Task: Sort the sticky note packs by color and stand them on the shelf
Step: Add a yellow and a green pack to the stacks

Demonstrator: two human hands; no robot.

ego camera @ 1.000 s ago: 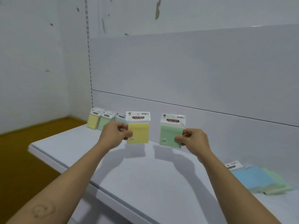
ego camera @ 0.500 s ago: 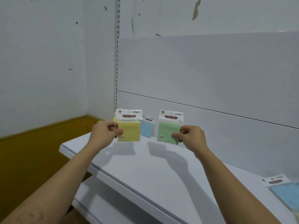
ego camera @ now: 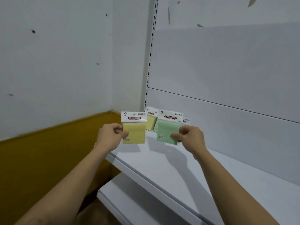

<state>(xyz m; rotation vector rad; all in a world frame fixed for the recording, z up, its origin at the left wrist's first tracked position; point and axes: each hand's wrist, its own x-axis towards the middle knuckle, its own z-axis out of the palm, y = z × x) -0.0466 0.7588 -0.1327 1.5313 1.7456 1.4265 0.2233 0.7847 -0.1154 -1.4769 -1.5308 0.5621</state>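
My left hand (ego camera: 111,138) pinches a yellow sticky note pack (ego camera: 134,129) by its left edge, upright in the air above the left end of the white shelf (ego camera: 170,169). My right hand (ego camera: 190,138) pinches a green sticky note pack (ego camera: 168,128) by its right edge, also upright. Behind them a yellow pack (ego camera: 150,121) stands against the shelf's back panel at the far left. A green pack stands beside it, mostly hidden. The white header of a third standing pack (ego camera: 186,121) peeks out to the right of the held green one.
A lower white shelf (ego camera: 129,203) juts out below the upper one. The slotted upright post (ego camera: 151,51) marks the shelf's left end. Left of it are a white wall and a yellow-brown band (ego camera: 40,159) along the floor.
The view has swung left, so the loose packs lying at the right have left the frame. Both hands have carried their packs left toward the standing ones at the shelf's end.
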